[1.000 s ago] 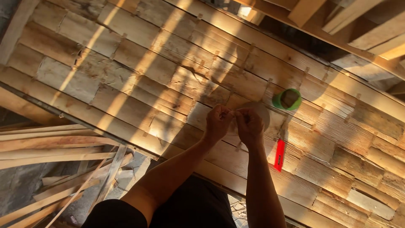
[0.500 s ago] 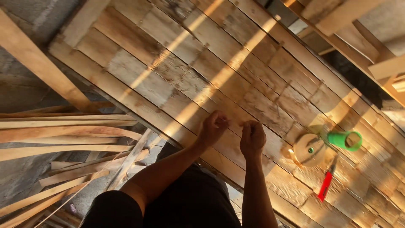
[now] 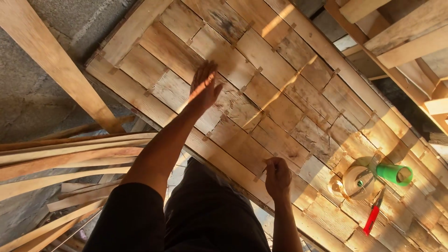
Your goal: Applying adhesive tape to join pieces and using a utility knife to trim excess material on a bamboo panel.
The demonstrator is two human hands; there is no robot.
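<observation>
L hand (image 3: 204, 87) lay flat, fingers spread, on pale slatted wooden panel (image 3: 261, 107) atop surface, steadying upper slats. R hand (image 3: 278, 177), grip pinched shut on small fastener, too small to ID, at near slat edge. Step judged: fixing slat joints; next needs accurate seating. Tape roll (image 3: 357, 183), green tube (image 3: 394, 173), red-handled tool (image 3: 372, 220) lay nearby.

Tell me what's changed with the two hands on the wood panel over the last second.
The left hand left the right hand, reached forward and now lies flat, fingers spread, on the wood panel. The right hand stayed closed near the panel's near edge. The tape roll, green tube and red-handled tool rest as before.
</observation>
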